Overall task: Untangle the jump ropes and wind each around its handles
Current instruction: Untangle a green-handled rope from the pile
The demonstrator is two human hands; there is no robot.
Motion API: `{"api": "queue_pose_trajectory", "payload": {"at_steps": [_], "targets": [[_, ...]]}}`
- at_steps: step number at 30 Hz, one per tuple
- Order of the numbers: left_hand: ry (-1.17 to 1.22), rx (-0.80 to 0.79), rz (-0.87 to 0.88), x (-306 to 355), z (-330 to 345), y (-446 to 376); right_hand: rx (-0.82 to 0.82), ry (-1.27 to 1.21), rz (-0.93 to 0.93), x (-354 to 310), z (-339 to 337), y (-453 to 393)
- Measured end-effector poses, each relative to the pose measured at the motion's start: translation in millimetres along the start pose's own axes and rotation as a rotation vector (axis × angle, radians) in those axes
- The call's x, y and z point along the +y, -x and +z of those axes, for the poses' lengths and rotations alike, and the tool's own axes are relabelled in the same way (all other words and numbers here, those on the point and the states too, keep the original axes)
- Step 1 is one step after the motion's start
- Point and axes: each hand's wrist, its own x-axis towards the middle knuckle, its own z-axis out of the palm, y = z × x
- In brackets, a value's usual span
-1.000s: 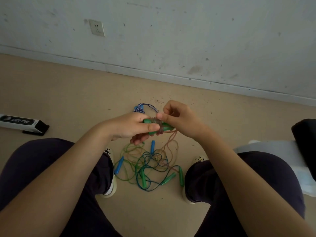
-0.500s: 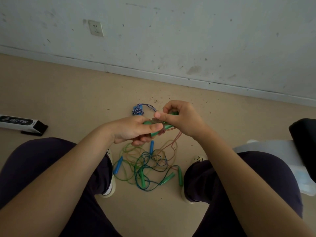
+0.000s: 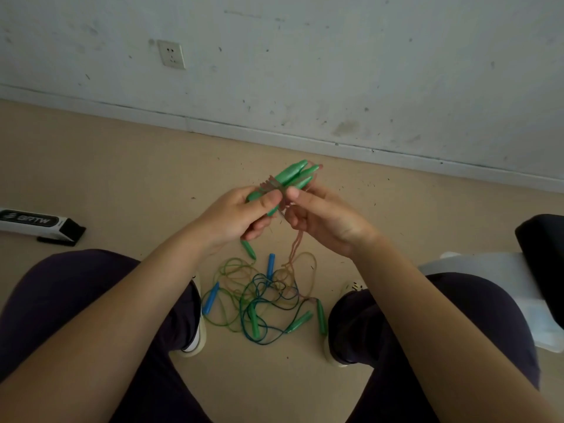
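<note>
My left hand (image 3: 241,213) grips a pair of green handles (image 3: 291,177) held side by side, their tips pointing up and away. A pinkish rope (image 3: 271,187) is wound a few turns around them. My right hand (image 3: 320,219) pinches that rope beside the handles, and the loose part (image 3: 297,242) hangs down to the floor. Below, between my knees, lies a tangle of green and blue ropes (image 3: 262,297) with blue handles (image 3: 210,297) and green handles (image 3: 300,321).
A black and white box (image 3: 36,222) lies on the floor at the left. A white object (image 3: 488,270) with something black on it is at the right. My shoes (image 3: 197,340) flank the tangle. The wall with a socket (image 3: 171,54) stands ahead.
The green handles have tilted from lying across to pointing up and away. My hands have risen a little. The blue-and-white cord seen behind my hands earlier is hidden now.
</note>
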Motion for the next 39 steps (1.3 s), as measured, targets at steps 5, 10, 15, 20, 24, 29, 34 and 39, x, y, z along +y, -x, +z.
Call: {"api": "queue_pose_trajectory", "payload": {"at_steps": [5, 10, 15, 20, 24, 29, 34, 39], "targets": [[0.052, 0.325, 0.03, 5.5, -13.8, -4.4, 0.146, 0.265, 0.038, 4.3, 4.1, 0.4], [-0.069, 0.422, 0.003, -0.3, -24.6, -6.0, 0.228, 0.507, -0.023, -6.8, 7.4, 4.1], [-0.142, 0.407, -0.022, -7.0, -18.3, -7.7, 0.335, 0.596, -0.109, -11.0, 4.8, 7.6], [-0.116, 0.453, -0.04, -8.8, -15.5, -10.5, 0.346, 0.697, -0.037, -8.6, 5.5, 5.8], [-0.142, 0.451, -0.04, -6.9, -11.7, -8.2, 0.356, 0.78, 0.047, -10.3, 5.6, 4.3], [-0.155, 0.442, -0.03, -5.1, -7.9, -7.1, 0.318, 0.921, -0.01, -9.4, 5.1, 6.3], [-0.238, 0.393, -0.044, -6.1, -7.8, -7.0, 0.273, 0.981, -0.114, -4.8, 5.7, 6.6], [-0.485, 0.16, -0.173, -11.8, -9.9, -6.9, 0.249, 1.051, -0.24, -8.6, -2.0, 5.5]]}}
